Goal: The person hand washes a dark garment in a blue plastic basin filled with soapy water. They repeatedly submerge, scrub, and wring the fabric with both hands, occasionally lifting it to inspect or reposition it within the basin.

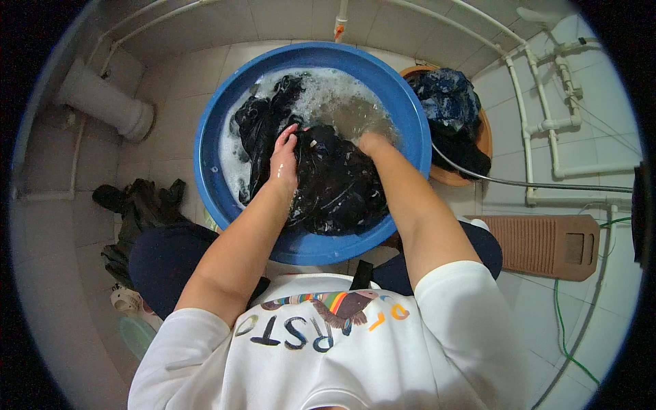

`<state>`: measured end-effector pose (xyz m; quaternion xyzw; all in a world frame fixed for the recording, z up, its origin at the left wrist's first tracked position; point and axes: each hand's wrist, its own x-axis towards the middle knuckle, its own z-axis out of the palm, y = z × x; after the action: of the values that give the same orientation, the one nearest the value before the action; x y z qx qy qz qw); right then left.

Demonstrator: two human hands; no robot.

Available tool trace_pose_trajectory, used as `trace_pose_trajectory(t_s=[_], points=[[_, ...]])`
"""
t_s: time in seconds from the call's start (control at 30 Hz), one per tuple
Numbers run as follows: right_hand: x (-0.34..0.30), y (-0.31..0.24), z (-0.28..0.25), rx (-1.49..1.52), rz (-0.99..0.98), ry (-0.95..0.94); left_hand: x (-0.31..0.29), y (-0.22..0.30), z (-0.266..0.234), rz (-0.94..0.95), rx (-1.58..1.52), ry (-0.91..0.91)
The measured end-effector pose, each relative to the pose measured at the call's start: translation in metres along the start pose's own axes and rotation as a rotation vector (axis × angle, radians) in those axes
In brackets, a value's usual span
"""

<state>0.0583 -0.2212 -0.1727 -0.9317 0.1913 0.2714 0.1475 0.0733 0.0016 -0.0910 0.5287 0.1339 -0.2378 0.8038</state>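
A big blue basin (pixel 212 109) stands on the tiled floor in front of me, filled with soapy water and wet black clothes (pixel 335 181). My left hand (pixel 283 160) presses down on the black cloth, fingers gripping its folds. My right hand (pixel 372 142) is sunk into the cloth and the water at the basin's middle, with its fingers hidden. Foam covers the far part of the water.
An orange basin (pixel 484 137) with dark blue clothes (pixel 447 102) stands at the right behind the blue one. A brown washboard (pixel 547 242) lies on the floor at right. A dark heap of clothes (pixel 140 208) lies at left. White pipes run along the wall.
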Motion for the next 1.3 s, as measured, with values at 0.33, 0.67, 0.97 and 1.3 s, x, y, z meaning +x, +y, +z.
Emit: trace_pose_trajectory(t_s=[0.33, 0.67, 0.97, 1.3], points=[[-0.11, -0.105, -0.028, 0.747, -0.606, 0.475, 0.013, -0.018, -0.003, 0.022, -0.064, 0.046], [-0.091, -0.116, -0.037, 0.607, -0.237, 0.585, -0.001, -0.003, 0.004, -0.082, 0.344, -0.036], [-0.115, -0.138, -0.015, 0.469, -0.663, 0.699, 0.038, -0.033, -0.03, -0.317, -0.165, -0.219], [0.005, -0.001, 0.0, 0.378, -0.2, 0.35, 0.0, 0.001, 0.0, -0.13, -0.281, -0.202]])
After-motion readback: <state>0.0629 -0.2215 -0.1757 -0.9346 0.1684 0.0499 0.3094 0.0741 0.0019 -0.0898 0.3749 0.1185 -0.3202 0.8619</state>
